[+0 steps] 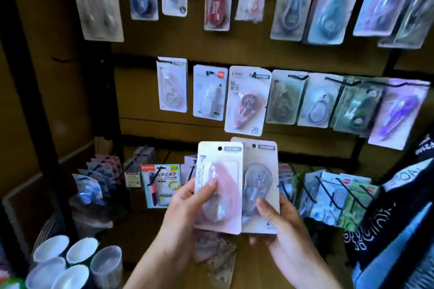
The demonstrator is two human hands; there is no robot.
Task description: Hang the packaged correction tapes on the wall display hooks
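In the head view, the left hand (187, 199) grips a pink packaged correction tape (219, 185), with the thumb lying across the front of the clear blister and the fingers behind the card. The right hand (277, 220) grips a grey packaged correction tape (259, 183) in the same way, the thumb on the front near the lower part. The two packs stand upright, side by side, and the pink one overlaps the left edge of the grey one. Each card has a round hang hole near its top.

Both packs are held in front of the wall display (234, 51), below its middle row and not on any hook. Just above them hangs a pack with a pinkish tape and the number 20 (245, 101). More packaged tapes hang to its left and right on black hooks (298, 76), and another row hangs higher up, partly blurred.

At the lower left stand several white cups (63, 263), seen from above. Behind the hands a blue-edged stationery pack (160, 185) hangs on a low hook. At the right edge is dark fabric with white print (399, 206).
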